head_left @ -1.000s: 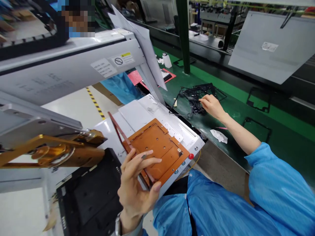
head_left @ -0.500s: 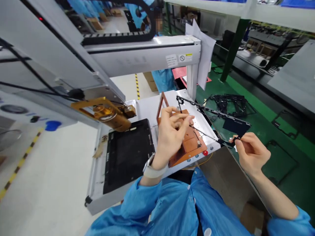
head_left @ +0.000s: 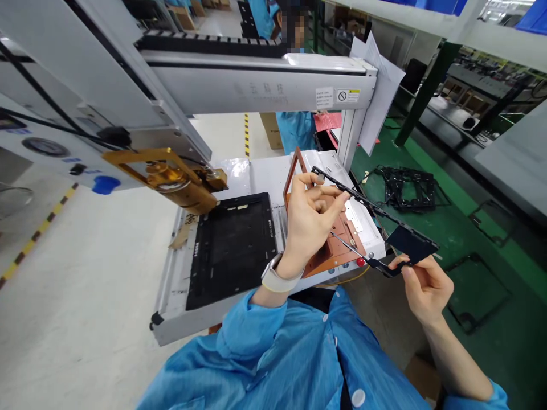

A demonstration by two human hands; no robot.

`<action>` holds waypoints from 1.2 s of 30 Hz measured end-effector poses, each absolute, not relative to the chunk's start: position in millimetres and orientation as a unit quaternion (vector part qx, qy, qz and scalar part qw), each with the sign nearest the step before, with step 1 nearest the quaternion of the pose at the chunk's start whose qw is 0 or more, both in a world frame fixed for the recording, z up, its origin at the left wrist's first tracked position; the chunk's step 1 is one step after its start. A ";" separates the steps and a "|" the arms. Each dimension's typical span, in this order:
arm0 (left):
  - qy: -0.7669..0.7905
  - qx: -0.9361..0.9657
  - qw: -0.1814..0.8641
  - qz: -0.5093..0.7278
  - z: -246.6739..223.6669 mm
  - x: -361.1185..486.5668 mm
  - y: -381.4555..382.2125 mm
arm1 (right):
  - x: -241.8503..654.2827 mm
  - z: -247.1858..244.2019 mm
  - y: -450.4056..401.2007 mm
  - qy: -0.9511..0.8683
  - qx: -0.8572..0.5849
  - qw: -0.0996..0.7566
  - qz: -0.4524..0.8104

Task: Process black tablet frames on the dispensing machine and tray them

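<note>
A thin black plastic frame (head_left: pixel 371 206) with a dark flat panel (head_left: pixel 412 244) near its right end is held up, tilted, between my two hands. My left hand (head_left: pixel 314 216), with a watch on the wrist, has curled fingers and its thumb tip at the upper bar; its exact grip is partly hidden. My right hand (head_left: pixel 428 287) pinches the lower right corner beneath the panel. Under the left hand lies an orange-brown fixture plate (head_left: pixel 348 249) with a raised lid frame (head_left: pixel 296 165), partly covered by the hand.
Left of the fixture, a black tray (head_left: pixel 233 250) lies on the machine bed, below a gold-coloured machine head (head_left: pixel 183 185). A grey gantry beam (head_left: pixel 265 88) crosses above. Several black frames (head_left: pixel 410 188) are piled on the green table (head_left: pixel 464 228). Another person (head_left: pixel 294 128) is behind the beam.
The black frame has tilted, and its panel sits slightly lower. My left thumb has moved to its upper bar. My right hand has shifted left and slightly down; the camera view has moved too.
</note>
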State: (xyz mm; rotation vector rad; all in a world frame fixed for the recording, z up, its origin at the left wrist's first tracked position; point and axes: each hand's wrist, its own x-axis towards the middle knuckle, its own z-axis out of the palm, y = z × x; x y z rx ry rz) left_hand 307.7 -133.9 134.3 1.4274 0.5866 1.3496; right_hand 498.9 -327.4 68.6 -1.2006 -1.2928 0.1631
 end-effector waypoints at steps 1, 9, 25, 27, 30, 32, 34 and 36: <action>0.244 0.593 0.521 0.563 134.6 306.8 -134.0 | 499.1 69.5 -328.3 -0.584 -0.504 0.628 0.101; 0.256 0.641 0.448 0.568 139.6 288.1 -140.8 | 505.0 96.0 -322.0 -0.719 -0.414 0.539 0.146; 0.162 0.626 0.337 0.684 115.8 225.5 -131.4 | 494.6 -4.0 -231.3 -0.852 -0.426 0.291 0.090; 0.138 0.625 0.327 0.695 119.9 227.7 -143.0 | 488.5 -5.5 -226.1 -0.849 -0.429 0.291 0.101; 0.157 0.631 0.354 0.672 128.1 238.8 -169.0 | 480.0 -0.5 -225.6 -0.854 -0.428 0.275 0.110; 0.172 0.645 0.346 0.659 129.1 249.4 -183.3 | 476.1 3.7 -228.9 -0.856 -0.436 0.258 0.101; 0.168 0.671 0.316 0.649 124.5 260.5 -190.1 | 473.4 6.5 -233.9 -0.857 -0.448 0.242 0.079; 0.149 0.699 0.283 0.640 116.2 270.8 -190.1 | 470.8 7.1 -239.3 -0.857 -0.458 0.228 0.064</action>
